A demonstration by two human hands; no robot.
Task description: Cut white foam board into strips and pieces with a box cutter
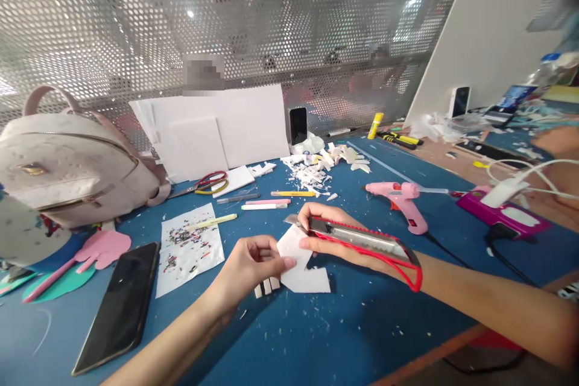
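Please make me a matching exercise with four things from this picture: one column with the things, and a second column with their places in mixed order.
Things
1. cutter knife
2. white piece
3. pink glue gun
4. black phone

Places
a. lying flat, to the left of the left hand
b. held in the right hand
c. set down to the right of both hands
d. pinched by the left hand

Pairs: 1-b, 2-d, 3-c, 4-a
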